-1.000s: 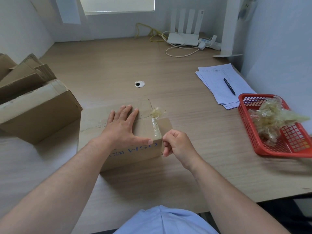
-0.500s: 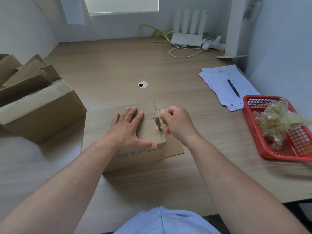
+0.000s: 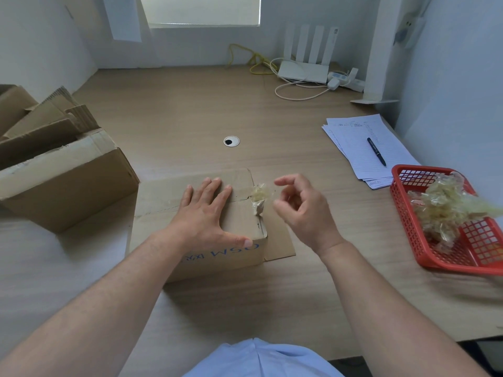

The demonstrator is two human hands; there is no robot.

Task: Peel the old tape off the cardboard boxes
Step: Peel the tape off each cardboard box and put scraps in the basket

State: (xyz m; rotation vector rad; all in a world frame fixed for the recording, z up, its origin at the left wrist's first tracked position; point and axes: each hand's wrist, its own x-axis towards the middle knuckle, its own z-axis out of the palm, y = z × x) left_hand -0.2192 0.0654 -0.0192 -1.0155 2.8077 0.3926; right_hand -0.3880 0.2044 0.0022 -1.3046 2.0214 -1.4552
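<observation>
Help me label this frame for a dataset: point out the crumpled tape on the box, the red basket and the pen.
crumpled tape [image 3: 260, 195], head view, middle of the bunched wad.
red basket [image 3: 404, 221], head view, its left mesh wall.
pen [image 3: 376, 151], head view, middle of its barrel.

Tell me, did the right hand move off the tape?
Yes. The right hand moved rightward, off the right edge of the cardboard box; earlier it pinched the tape wad there, now it is apart from it.

Pale wooden desk [image 3: 190, 110] meets white walls [image 3: 40, 36] below a bright window [image 3: 204, 9].
</observation>
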